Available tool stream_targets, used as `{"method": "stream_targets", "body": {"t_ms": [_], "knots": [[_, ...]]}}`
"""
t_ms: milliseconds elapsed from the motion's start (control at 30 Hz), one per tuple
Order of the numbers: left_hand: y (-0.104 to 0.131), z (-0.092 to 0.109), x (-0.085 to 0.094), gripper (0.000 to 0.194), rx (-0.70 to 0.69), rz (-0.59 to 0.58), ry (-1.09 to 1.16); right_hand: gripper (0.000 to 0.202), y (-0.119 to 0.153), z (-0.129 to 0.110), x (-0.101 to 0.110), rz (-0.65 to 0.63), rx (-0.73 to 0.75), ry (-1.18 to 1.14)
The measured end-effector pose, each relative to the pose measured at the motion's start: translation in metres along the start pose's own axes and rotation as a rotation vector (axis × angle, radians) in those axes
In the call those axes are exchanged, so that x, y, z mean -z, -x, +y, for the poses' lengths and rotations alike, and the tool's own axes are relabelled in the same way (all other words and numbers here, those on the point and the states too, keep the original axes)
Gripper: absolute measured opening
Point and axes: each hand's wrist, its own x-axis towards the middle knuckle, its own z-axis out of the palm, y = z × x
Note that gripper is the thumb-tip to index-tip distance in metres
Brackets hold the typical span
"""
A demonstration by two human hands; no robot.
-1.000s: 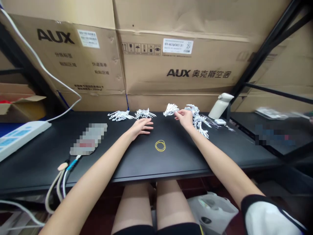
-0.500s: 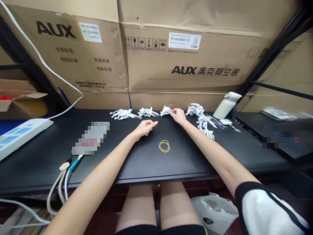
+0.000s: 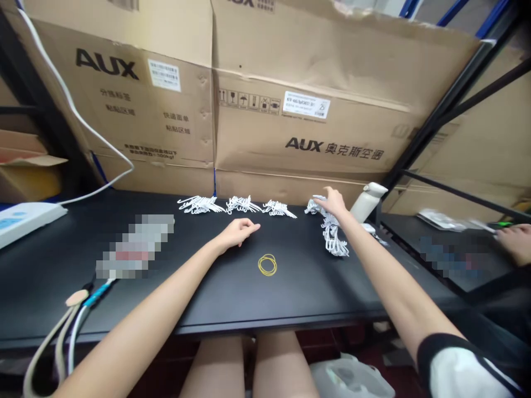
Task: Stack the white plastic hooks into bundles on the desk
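Note:
My left hand [image 3: 238, 233] hovers over the middle of the black table, index finger stretched out and the others loosely bent, holding nothing. Toward the back right, my right hand [image 3: 332, 202] has its fingers spread over a heap of small white hook-ended pieces, like mini hangers [image 3: 314, 207]; whether it touches them is unclear. A further bunch of these white pieces [image 3: 335, 243] lies in front of that heap. Three separate bunches sit along the back: a left bunch [image 3: 201, 205], a middle bunch [image 3: 241, 204] and a right bunch [image 3: 277, 208]. Yellow rubber bands [image 3: 267, 265] lie nearer me.
Cardboard boxes [image 3: 249, 143] stand behind the table. A white bottle [image 3: 367, 203] is beside my right hand. At left are a blurred-out flat object [image 3: 136, 246] with a cable and a white power strip [image 3: 29, 218]. Another person's hand [image 3: 514, 243] shows at far right.
My right hand has left the third bunch at the back and moved right to the heap, its fingers now spreading. The view has shifted; another person's hand has appeared at right.

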Motion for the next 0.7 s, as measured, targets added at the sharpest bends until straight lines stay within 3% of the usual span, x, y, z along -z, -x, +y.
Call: {"method": "stream_targets", "body": {"t_ms": [100,333,700], "knots": [[0.001,0.001,0.001,0.044,-0.003,-0.005,-0.001,0.042,-0.004,0.008,-0.005,-0.061,-0.059,-0.045],[0.001,0.002,0.002,0.042,-0.001,-0.017,-0.002,0.022,-0.014,0.008,-0.001,-0.049,-0.065,-0.081],[-0.002,-0.001,0.002,0.039,-0.005,-0.014,-0.008,0.024,-0.011,0.000,0.005,-0.140,0.018,-0.014]]}}
